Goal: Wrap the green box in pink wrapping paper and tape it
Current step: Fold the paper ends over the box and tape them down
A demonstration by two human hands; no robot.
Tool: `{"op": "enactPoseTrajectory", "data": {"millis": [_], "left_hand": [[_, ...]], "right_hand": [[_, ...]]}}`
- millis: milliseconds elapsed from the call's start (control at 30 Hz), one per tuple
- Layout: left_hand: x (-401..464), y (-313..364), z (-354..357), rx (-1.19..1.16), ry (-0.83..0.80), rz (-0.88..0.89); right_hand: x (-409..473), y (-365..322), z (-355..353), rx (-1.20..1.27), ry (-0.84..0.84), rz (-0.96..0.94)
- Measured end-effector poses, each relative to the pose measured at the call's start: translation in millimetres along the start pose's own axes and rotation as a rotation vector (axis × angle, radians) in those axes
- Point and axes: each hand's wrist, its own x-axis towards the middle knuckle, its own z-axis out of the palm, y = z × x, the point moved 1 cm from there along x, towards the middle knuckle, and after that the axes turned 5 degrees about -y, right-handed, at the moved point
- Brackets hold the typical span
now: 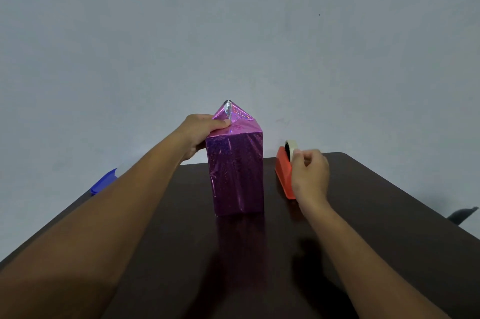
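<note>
Our left hand point(201, 134) grips the top edge of the pink-wrapped box point(236, 173), upright mid-table point(389, 215), thumb pressing down a folded flap. Our right hand point(310, 176) curls its fingers at the tape roll point(292, 147) on the orange dispenser point(283, 170) beside it.

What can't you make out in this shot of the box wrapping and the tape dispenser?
- Green box: head view, fully covered by the pink wrapping paper; its colour cannot be confirmed.
- Tape end: the right hand hides the front of the orange tape dispenser.
- Left hand fingers: behind the wrapped top.
- Blue object: beyond the table edge, unidentifiable.
</note>
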Motion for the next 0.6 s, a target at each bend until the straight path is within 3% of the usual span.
{"op": "enactPoseTrajectory", "data": {"millis": [100,167,300,400,467,600], "left_hand": [[-1.8,1.3,-1.6,0.01,0.012,0.011],[-3.0,0.7,-0.3,0.01,0.006,0.015],[-6.0,1.0,-1.0,0.013,0.0,0.024],[-9.5,1.8,0.2,0.023,-0.003,0.036],[-10.3,0.8,-0.7,0.024,-0.006,0.038],[-10.6,-1.0,-0.6,0.028,-0.003,0.037]], "right_hand": [[7.8,-51.0,1.2,0.262,-0.178,-0.115],[16.2,-83.2,2.7,0.298,-0.338,-0.193],[39.7,-138.1,9.8,0.091,-0.743,-0.336],[58.6,-152.4,15.9,-0.156,-1.07,-0.289],[65.6,-158.8,22.7,-0.303,-1.155,-0.28],[77.8,-165.0,37.8,-0.409,-1.147,-0.254]]}}
